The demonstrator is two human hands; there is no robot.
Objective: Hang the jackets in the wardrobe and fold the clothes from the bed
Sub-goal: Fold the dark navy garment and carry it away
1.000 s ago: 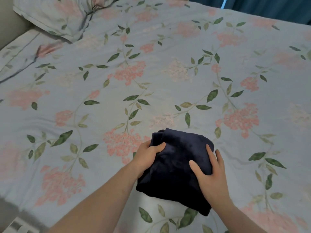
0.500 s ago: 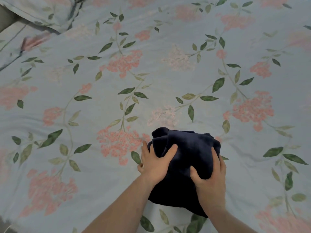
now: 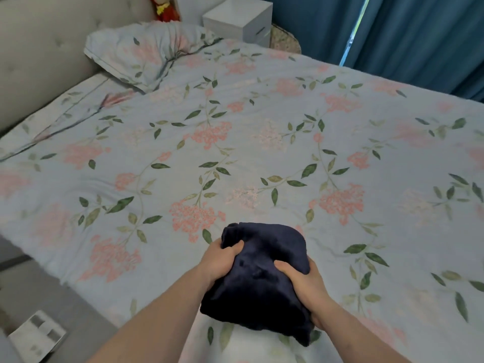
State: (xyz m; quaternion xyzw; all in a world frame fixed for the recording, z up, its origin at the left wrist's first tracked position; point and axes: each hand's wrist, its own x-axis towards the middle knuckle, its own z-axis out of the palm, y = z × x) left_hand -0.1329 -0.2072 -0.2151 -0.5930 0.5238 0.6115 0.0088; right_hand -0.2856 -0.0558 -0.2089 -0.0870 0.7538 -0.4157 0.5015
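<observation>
Hands grip a folded dark navy garment point(image 3: 264, 279) near the near edge of a bed point(image 3: 262, 153); the left hand point(image 3: 220, 260) curls around the bundle's left side, thumb on top; the right hand point(image 3: 306, 284) clamps its right side, thumb pressed into the plush fabric; whether the bundle touches the cover cannot be told; the bed wears a pale blue cover with pink flowers and green leaves; a matching pillow point(image 3: 146, 51) lies at the far left corner, by a grey padded headboard point(image 3: 39, 48); beyond the far edge stand a white nightstand point(image 3: 241, 19) and teal curtains point(image 3: 406, 35).
</observation>
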